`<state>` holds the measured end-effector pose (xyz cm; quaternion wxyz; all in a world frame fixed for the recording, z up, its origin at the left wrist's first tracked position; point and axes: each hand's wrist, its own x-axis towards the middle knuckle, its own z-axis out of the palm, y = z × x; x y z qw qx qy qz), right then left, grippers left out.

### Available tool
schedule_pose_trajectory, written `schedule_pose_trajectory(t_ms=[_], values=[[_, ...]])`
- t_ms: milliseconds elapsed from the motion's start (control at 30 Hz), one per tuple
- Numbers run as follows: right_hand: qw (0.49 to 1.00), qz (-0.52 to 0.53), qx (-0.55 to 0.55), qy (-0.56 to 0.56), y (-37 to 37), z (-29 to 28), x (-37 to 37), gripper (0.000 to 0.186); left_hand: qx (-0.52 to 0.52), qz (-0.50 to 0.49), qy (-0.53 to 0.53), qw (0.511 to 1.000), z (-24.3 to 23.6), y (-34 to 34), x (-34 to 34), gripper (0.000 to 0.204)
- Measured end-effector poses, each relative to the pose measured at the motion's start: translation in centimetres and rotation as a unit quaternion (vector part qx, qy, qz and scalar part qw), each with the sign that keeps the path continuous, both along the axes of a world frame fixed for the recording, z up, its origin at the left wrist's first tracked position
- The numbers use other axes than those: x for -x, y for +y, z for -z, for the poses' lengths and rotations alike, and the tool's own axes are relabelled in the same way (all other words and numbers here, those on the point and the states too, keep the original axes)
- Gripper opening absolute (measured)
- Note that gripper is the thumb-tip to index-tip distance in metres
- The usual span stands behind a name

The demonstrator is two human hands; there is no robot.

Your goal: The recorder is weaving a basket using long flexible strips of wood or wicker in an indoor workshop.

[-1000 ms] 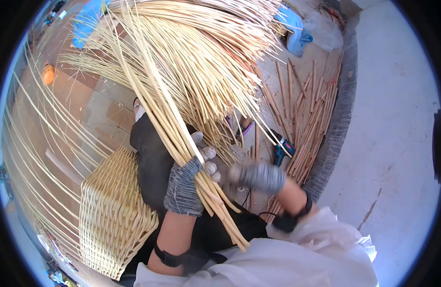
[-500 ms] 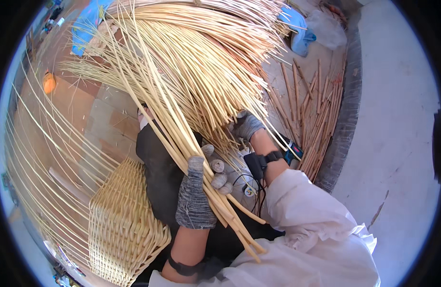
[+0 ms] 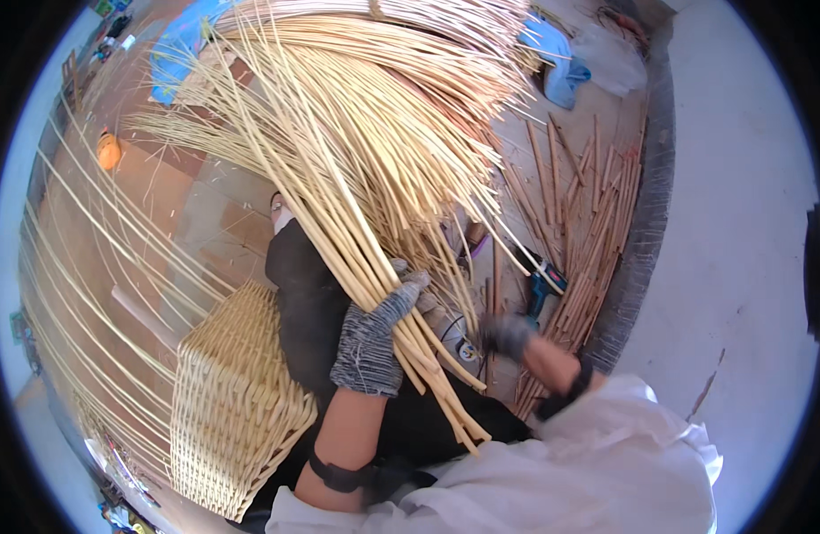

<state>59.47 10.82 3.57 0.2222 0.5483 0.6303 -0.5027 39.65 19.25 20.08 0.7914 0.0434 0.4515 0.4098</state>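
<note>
Here's the left hand in a striped grey knitted glove (image 3: pixel 374 343), wrapped firmly around a slanting bundle of long, pale-yellow rods (image 3: pixel 334 254), thick ends over the lap, thin tips across a broad, fanned heap of yellow rods (image 3: pixel 392 147). The grey-gloved right hand (image 3: pixel 508 336) is a blur below a teal-and-black power drill (image 3: pixel 541 289); open or closed, I can't tell. Left of the lap, a pale-yellow woven basket (image 3: pixel 236 400)!

No lettering, number or sign can be read on anything in view.
</note>
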Motion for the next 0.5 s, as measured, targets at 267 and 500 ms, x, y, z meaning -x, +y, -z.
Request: schedule_pose_trajectory(t_ms=[267,500], values=[[0.465,0.652,0.324,0.504,2.0,-1.1,-5.8,0.023,-0.055,0.010,-0.024,0.998,0.3,0.3,-1.9,0.028],[0.308,0.571,-0.561,0.514,-14.5,-39.5,-22.3,0.023,-0.099,0.053,0.017,0.994,1.2,0.2,-0.2,0.019]])
